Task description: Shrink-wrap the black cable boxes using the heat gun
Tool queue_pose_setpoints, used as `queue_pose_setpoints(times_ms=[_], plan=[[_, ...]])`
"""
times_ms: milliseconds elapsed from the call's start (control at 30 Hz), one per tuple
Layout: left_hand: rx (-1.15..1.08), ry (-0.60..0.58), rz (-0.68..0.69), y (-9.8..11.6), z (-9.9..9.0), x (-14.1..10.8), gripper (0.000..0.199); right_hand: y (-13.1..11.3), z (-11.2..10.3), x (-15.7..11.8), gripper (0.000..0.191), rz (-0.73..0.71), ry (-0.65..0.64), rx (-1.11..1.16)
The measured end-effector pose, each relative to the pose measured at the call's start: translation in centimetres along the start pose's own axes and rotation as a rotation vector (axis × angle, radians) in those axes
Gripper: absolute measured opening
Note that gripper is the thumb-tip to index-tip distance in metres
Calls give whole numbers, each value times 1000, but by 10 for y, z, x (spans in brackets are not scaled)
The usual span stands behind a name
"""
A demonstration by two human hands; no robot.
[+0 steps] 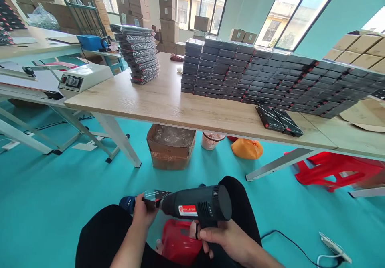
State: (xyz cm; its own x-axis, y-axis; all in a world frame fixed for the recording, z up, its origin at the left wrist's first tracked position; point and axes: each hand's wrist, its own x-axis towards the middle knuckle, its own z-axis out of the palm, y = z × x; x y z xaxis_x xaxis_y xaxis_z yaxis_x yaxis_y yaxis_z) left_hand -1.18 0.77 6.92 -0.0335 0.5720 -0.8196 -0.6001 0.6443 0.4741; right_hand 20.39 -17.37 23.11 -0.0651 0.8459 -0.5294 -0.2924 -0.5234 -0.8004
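Note:
My right hand (224,236) is wrapped around the handle of a dark heat gun (177,202) with a red and white label. Its nozzle points left, toward my left hand (142,214). The fingers of that hand are closed on a thin dark box (161,194) with a shiny, film-like surface. Part of the box is hidden behind the nozzle. Both hands are low, between my knees, above a red plastic stool (182,242).
A wooden table (168,107) stands ahead, bearing rows of stacked black boxes (228,69), a wrapped stack (140,55) and two loose boxes (278,119). Beneath it are a carton of clear film (170,157) and a bin (209,141). A cable (288,238) crosses the floor at right.

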Motion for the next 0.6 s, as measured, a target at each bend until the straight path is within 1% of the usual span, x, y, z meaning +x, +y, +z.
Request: queue_pose_setpoints(times_ms=[100, 133, 167, 267, 300, 333, 367, 433, 467, 533, 600], plan=[[183, -31, 81, -4, 0, -1, 13, -6, -3, 4, 30, -30, 206, 9], [231, -45, 94, -7, 0, -3, 16, -8, -4, 5, 30, -19, 235, 13], [262, -61, 98, -10, 1, -4, 19, -11, -5, 6, 30, -1, 224, 17], [359, -161, 115, -19, 2, -7, 25, -18, -5, 10, 28, 42, 60, 24], [390, -191, 118, -21, 1, -7, 26, -19, -4, 13, 28, 43, 37, 27], [415, -210, 119, -23, 1, -6, 26, -21, -3, 16, 27, 38, 49, 31], [427, -214, 120, -25, 0, -4, 23, -23, -4, 20, 27, 26, 90, 36], [417, -174, 109, -25, -4, 1, 15, -29, -6, 29, 25, -1, 188, 43], [406, -146, 101, -25, -5, 4, 13, -33, -8, 33, 24, -15, 212, 43], [387, -102, 81, -22, -7, 10, 11, -41, -12, 38, 23, -33, 191, 32], [357, -82, 61, -20, -8, 13, 11, -47, -14, 38, 21, -23, 132, 4]])
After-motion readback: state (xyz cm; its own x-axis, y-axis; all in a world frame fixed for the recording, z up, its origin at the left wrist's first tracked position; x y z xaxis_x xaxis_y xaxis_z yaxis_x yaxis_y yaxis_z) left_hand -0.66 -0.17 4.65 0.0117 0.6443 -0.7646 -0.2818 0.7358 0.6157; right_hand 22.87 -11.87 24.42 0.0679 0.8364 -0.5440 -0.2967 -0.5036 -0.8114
